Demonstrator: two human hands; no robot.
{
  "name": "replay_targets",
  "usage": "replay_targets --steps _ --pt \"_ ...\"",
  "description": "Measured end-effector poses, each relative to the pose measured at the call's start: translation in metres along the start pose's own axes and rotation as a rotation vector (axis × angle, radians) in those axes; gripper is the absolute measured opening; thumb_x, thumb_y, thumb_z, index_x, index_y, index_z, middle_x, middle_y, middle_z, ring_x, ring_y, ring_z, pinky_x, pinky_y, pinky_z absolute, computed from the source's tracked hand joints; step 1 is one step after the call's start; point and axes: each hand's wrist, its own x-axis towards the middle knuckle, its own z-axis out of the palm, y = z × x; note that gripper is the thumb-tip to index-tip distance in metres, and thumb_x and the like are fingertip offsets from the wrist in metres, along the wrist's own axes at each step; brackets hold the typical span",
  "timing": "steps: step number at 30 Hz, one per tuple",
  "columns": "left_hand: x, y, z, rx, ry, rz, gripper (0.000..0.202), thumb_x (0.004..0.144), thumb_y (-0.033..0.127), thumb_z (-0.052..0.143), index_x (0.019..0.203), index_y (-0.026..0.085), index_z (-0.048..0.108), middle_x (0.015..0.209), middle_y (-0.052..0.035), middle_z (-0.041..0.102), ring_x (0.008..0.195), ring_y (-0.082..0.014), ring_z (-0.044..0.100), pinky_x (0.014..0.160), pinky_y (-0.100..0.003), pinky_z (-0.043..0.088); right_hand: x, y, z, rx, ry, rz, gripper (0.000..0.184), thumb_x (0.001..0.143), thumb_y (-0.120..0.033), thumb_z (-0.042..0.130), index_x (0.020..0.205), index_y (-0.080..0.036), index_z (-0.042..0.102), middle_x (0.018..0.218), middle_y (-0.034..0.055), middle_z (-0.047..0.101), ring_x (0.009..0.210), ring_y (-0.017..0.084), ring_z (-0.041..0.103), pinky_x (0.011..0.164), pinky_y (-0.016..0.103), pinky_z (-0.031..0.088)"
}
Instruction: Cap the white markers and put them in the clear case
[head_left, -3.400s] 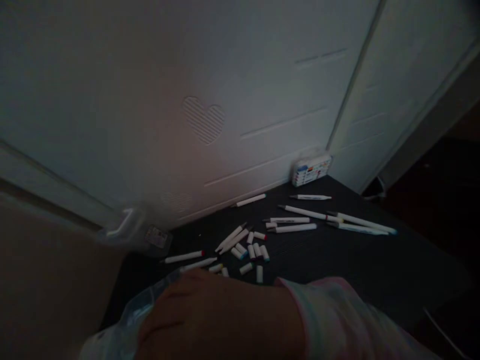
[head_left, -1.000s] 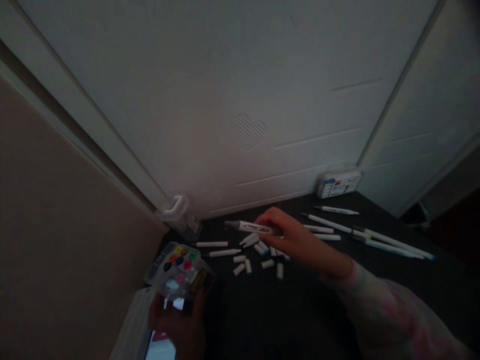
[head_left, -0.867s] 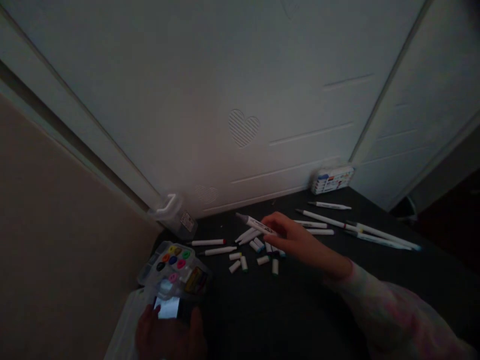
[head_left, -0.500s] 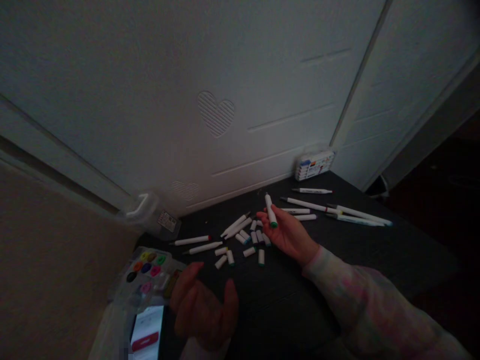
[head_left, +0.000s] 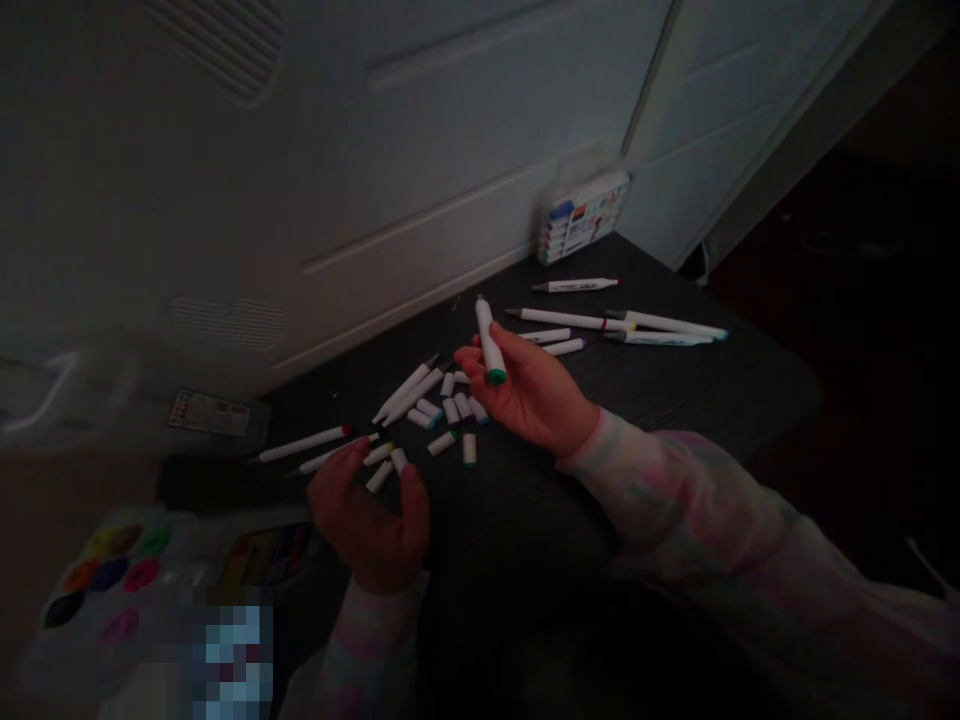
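In the head view, saw the right hand (head_left: 536,390) with its grip clasped around a white marker (head_left: 489,345), lifted above the tabletop (head_left: 525,520). Held it slanted, green end (head_left: 496,377) low and toward the camera, perhaps to keep that colour in sight. Saw the left hand (head_left: 375,525) raised nearby, its grip loosely curled, thumb and fingers parted with nothing visible between.

Found loose caps (head_left: 451,411) clustered just beyond and between both hands, likely left there for easy reach. Saw spare markers (head_left: 559,319) lying flat to the right and paired markers (head_left: 405,388) beside the caps, presumably laid down because unable to stand steadily. Noticed a marker pack (head_left: 585,218) upright near the panel (head_left: 337,150), likely stood there out of the way.

Saw a dark, faintly grained tabletop set along that pale panel with its moulded grooves and ribbed reliefs (head_left: 229,325). At the lower left, made out a blurred clear case (head_left: 82,650) with coloured discs (head_left: 110,573); could not read the pixelated patch beside it. Could tell little of the dim room beyond the right edge.
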Motion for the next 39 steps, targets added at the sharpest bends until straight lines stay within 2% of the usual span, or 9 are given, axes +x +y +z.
replay_targets --steps 4,8,13,16,23,29,32,36,39 --pt "0.000 -0.006 -0.005 0.094 -0.065 0.002 0.051 0.066 0.009 0.059 0.114 0.020 0.045 0.099 -0.0071 0.053 0.094 -0.0225 0.051 0.079 -0.042 0.043 0.000 0.006 -0.002 -0.133 0.011 -0.032 0.028 0.093 -0.025 0.028 0.075 -0.015 0.047 0.061 0.0012 0.064 0.054 0.008 0.063 0.050 0.016 0.052" --pt "0.003 -0.011 -0.012 0.151 -0.190 -0.004 0.026 0.073 0.003 0.048 0.093 0.018 0.056 0.088 -0.0046 0.059 0.088 -0.0183 0.054 0.079 -0.038 0.043 0.001 0.018 -0.007 -0.293 -0.006 -0.072 0.016 0.090 -0.025 0.036 0.080 -0.016 0.045 0.063 -0.0010 0.063 0.054 0.010 0.063 0.049 0.019 0.051" --pt "0.000 -0.023 -0.021 0.160 -0.148 -0.222 0.020 0.078 0.005 0.044 0.083 0.018 0.059 0.084 -0.0019 0.061 0.082 -0.0157 0.057 0.073 -0.033 0.045 0.005 0.023 -0.012 -0.385 0.058 -0.093 0.012 0.089 -0.023 0.037 0.079 -0.017 0.042 0.064 -0.0017 0.063 0.052 0.010 0.062 0.048 0.021 0.051" --pt "-0.001 -0.026 -0.022 0.225 -0.201 -0.307 0.020 0.079 0.007 0.043 0.084 0.018 0.059 0.084 -0.0022 0.062 0.081 -0.0154 0.057 0.070 -0.032 0.045 0.007 0.023 -0.012 -0.406 0.122 -0.085 0.012 0.088 -0.024 0.037 0.079 -0.018 0.042 0.063 -0.0021 0.062 0.051 0.009 0.061 0.048 0.020 0.050" --pt "0.006 -0.024 -0.019 0.248 -0.360 -0.114 0.021 0.077 0.006 0.041 0.082 0.016 0.058 0.081 -0.0047 0.062 0.084 -0.0175 0.056 0.075 -0.035 0.044 0.008 0.023 -0.012 -0.442 0.161 -0.093 0.012 0.087 -0.026 0.041 0.080 -0.017 0.044 0.059 -0.0034 0.060 0.049 0.009 0.060 0.047 0.019 0.049" --pt "0.010 -0.020 -0.016 0.326 -0.533 -0.065 0.015 0.077 0.015 0.046 0.082 0.016 0.060 0.081 -0.0053 0.063 0.083 -0.0207 0.054 0.077 -0.037 0.041 0.008 0.024 -0.013 -0.458 0.155 -0.096 0.013 0.087 -0.026 0.041 0.078 -0.017 0.045 0.058 -0.0033 0.060 0.049 0.008 0.060 0.045 0.018 0.048" --pt "0.010 -0.018 -0.015 0.377 -0.613 -0.070 0.014 0.077 0.019 0.048 0.080 0.017 0.061 0.076 -0.0034 0.064 0.076 -0.0202 0.054 0.071 -0.035 0.040 0.008 0.024 -0.013 -0.478 0.150 -0.106 0.014 0.087 -0.026 0.041 0.078 -0.017 0.045 0.058 -0.0035 0.060 0.049 0.008 0.060 0.046 0.018 0.049" --pt "0.008 -0.015 -0.015 0.475 -0.653 -0.059 0.014 0.076 0.024 0.049 0.073 0.019 0.062 0.058 0.0001 0.059 0.060 -0.0176 0.052 0.060 -0.032 0.035 0.008 0.024 -0.014 -0.501 0.162 -0.107 0.013 0.087 -0.027 0.042 0.078 -0.018 0.046 0.058 -0.0042 0.059 0.050 0.008 0.059 0.047 0.018 0.048" --pt "0.007 -0.012 -0.013 0.530 -0.723 -0.077 0.015 0.077 0.026 0.049 0.078 0.020 0.063 0.054 0.0004 0.058 0.058 -0.0181 0.050 0.058 -0.032 0.032 0.008 0.024 -0.015 -0.491 0.144 -0.121 0.015 0.087 -0.026 0.040 0.077 -0.017 0.047 0.058 -0.0037 0.059 0.049 0.008 0.058 0.047 0.019 0.048"
